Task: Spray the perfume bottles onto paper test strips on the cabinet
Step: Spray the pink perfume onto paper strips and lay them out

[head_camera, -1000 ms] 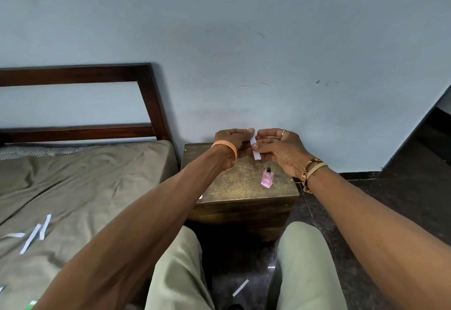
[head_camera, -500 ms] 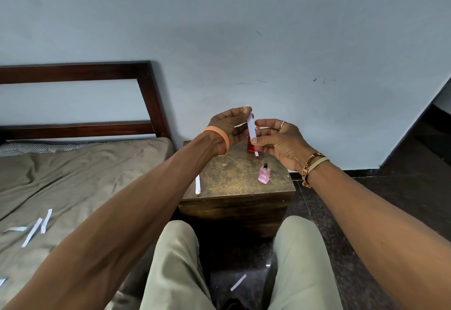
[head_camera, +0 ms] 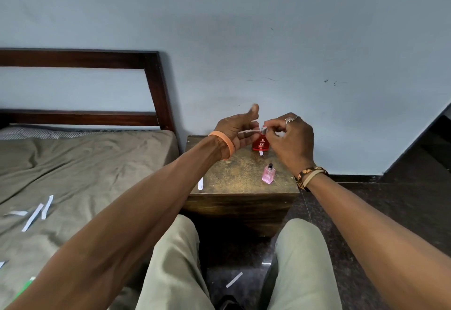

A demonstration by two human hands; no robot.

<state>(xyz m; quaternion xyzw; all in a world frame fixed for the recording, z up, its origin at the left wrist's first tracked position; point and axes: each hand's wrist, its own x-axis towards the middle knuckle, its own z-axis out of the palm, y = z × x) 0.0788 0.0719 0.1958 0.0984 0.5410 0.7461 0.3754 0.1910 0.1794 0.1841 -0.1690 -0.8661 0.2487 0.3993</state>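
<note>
The left hand (head_camera: 235, 134) is raised above the rear left part of the cabinet (head_camera: 234, 178), palm turned toward the right, with the thumb pointed upward and the fingers held nearly straight; nothing is gripped by it. A paper test strip (head_camera: 247, 131) is laid roughly level across these fingers, and its right end is pinched between the curled fingertips of the right hand (head_camera: 291, 141), just above the top of the red perfume bottle (head_camera: 260, 143). Whether the bottle's top is also touched by those fingertips cannot be told. The red perfume bottle is set upright on the cabinet top near the wall, between the two hands. A short strip end (head_camera: 261, 153) is seen on the cabinet surface directly in front of that bottle. A small pink perfume bottle (head_camera: 268, 175) with a dark cap is placed upright nearer the front right of the cabinet, apart from both hands. Another strip (head_camera: 200, 183) is located at the cabinet's left edge. An orange wristband (head_camera: 225, 145) is worn on the left wrist, bracelets (head_camera: 311, 175) on the right wrist and a ring (head_camera: 289, 119) on a right finger. Several loose strips (head_camera: 33, 217) are scattered on the bed (head_camera: 85, 175) at the left, and one floor strip (head_camera: 234, 280) is visible between the person's knees
</note>
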